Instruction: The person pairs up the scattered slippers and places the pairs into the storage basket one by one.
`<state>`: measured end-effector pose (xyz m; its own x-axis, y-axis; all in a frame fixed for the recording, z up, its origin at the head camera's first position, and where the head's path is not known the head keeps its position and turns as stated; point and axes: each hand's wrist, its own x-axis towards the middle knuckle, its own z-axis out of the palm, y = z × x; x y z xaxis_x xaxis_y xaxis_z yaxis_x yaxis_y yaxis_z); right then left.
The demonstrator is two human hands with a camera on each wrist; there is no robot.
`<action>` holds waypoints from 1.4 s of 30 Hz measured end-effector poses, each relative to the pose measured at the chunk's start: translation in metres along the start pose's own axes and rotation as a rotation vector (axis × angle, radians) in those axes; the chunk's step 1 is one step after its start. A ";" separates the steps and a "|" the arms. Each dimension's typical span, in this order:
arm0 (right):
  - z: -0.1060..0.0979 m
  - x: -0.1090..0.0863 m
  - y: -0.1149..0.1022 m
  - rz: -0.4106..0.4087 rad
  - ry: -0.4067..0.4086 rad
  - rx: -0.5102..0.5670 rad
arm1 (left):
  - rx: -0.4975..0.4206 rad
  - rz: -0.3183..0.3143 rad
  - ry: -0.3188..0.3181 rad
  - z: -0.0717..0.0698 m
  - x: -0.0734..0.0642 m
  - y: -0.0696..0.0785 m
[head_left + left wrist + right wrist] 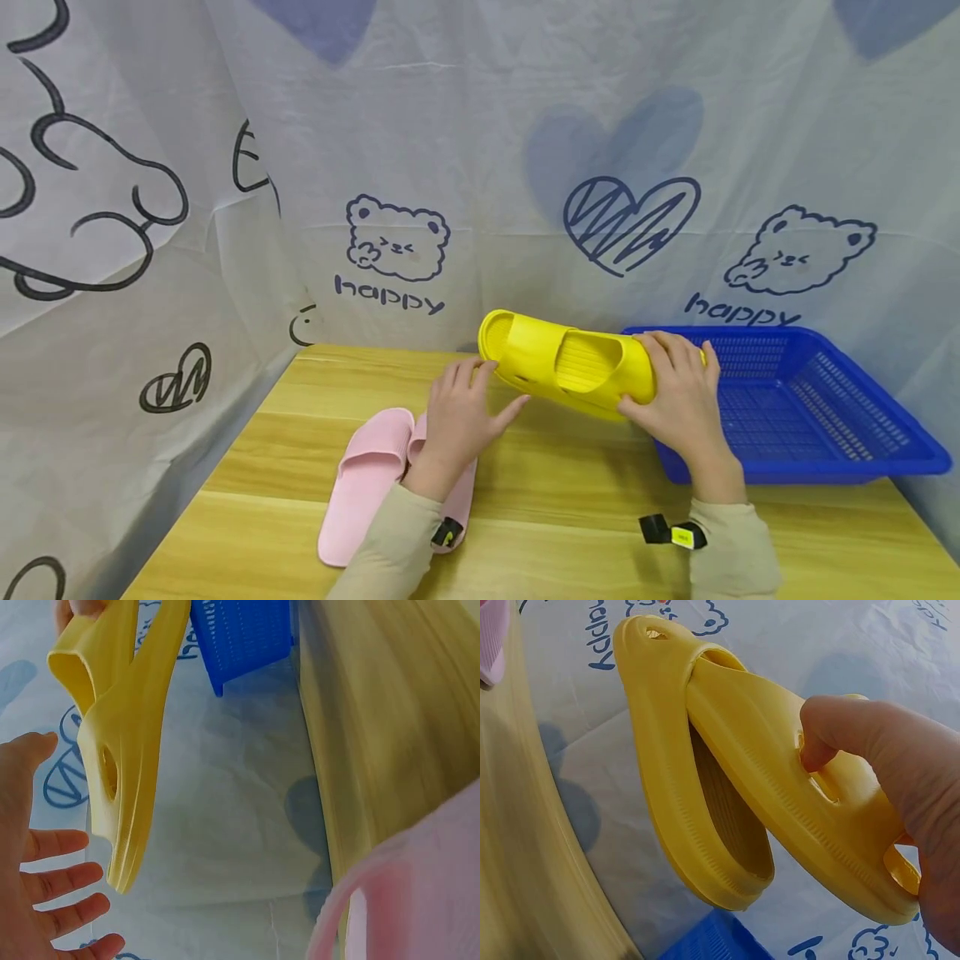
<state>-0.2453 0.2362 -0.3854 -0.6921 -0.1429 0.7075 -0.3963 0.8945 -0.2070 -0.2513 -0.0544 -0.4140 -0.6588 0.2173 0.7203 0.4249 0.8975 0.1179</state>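
Beige sleeves point toward two smooth yellow slippers with slotted uppers.

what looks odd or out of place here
The yellow slippers in the right hand look odd: they splay apart, one apparently wedged into the other's strap. The blue basket also seems to overhang the right edge of the table. No spill or damage shows.

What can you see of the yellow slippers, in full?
The yellow slippers look like smooth moulded foam or rubber, thick-soled, with cutouts in their straps and ribs inside. One seems tucked through the other's strap. They are raised above the wooden table, tilted, near the blue basket. The right grip holds one end, a digit at a strap cutout; the left grip, fingers extended, is near the other end, apparently apart.
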 end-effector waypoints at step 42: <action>-0.037 0.008 0.035 0.036 -0.036 -0.082 | -0.053 0.427 -0.211 0.023 -0.010 0.069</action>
<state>-0.2420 0.2821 -0.3617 -0.7271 -0.1235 0.6754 -0.3205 0.9310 -0.1748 -0.2302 0.0141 -0.4288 -0.5278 0.6407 0.5576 0.7124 0.6914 -0.1200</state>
